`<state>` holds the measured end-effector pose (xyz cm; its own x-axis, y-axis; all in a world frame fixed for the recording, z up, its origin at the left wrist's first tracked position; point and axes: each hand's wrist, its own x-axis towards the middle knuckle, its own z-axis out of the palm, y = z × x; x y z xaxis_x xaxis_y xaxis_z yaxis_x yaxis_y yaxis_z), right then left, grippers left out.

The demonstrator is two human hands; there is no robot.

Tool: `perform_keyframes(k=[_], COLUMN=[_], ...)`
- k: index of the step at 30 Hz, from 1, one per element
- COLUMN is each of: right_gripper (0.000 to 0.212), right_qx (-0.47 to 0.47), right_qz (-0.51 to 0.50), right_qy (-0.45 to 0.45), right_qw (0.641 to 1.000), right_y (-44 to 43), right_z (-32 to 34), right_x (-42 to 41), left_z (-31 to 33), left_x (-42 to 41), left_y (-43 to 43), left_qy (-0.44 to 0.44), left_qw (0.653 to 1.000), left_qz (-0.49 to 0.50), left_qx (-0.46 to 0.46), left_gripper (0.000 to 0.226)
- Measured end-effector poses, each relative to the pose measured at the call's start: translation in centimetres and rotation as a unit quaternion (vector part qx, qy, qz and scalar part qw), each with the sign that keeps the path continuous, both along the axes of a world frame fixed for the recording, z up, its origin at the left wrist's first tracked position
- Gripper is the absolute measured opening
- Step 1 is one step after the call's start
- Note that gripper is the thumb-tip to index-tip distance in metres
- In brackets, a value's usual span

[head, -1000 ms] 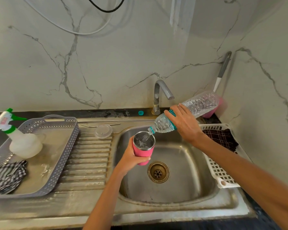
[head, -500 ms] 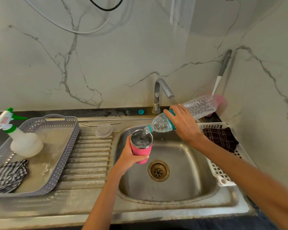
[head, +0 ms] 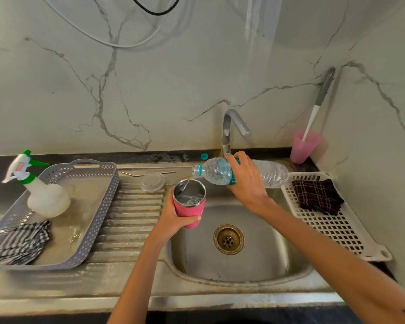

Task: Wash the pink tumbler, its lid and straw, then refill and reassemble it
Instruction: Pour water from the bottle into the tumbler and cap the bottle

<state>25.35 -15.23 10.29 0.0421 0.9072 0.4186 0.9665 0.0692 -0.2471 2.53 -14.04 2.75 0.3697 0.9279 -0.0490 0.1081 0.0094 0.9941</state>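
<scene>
We are refilling. The grip of our left hand [head: 173,222] curls round the pink steel-lined tumbler [head: 189,208], held near upright above the steel sink [head: 255,265], mouth up. The grip of our right hand [head: 246,181] wraps the clear plastic bottle [head: 216,174], which lies nearly level with its neck pointing left over the rim. Next, we judge, the neck must be raised before the tumbler overflows.

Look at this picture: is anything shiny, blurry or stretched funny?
Head view: soft, even light with faint shadows; pale glare on the steel sink wall; the water stream blurs falling from the bottle into the pink tumbler; the wide lens stretches the right forearm toward the corner.
</scene>
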Motion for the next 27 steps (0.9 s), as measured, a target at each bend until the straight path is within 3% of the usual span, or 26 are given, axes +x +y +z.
perform_keyframes(k=[5,12,27], right_gripper=[0.076,0.079,0.081], right_qx=[0.006,-0.03,-0.051], right_qz=[-0.02,-0.06,-0.025], right_qy=[0.124,0.298,0.377], right_qw=[0.992,0.952,0.925], right_y=[0.4,-0.4,-1.4], right_z=[-1.1,-3.0,-4.2], right_x=[-0.8,-1.3,-3.5], left_z=[-0.3,-0.4,-0.5], left_x=[-0.8,-1.3,-8.2], left_y=[0.0,0.2,2.6], left_qy=[-0.009,-0.029,-0.012], left_qw=[1.0,0.999,0.987], left_qz=[0.014,0.03,0.157], left_qx=[-0.002,-0.001,0.022], left_gripper=[0.099,0.102,0.1])
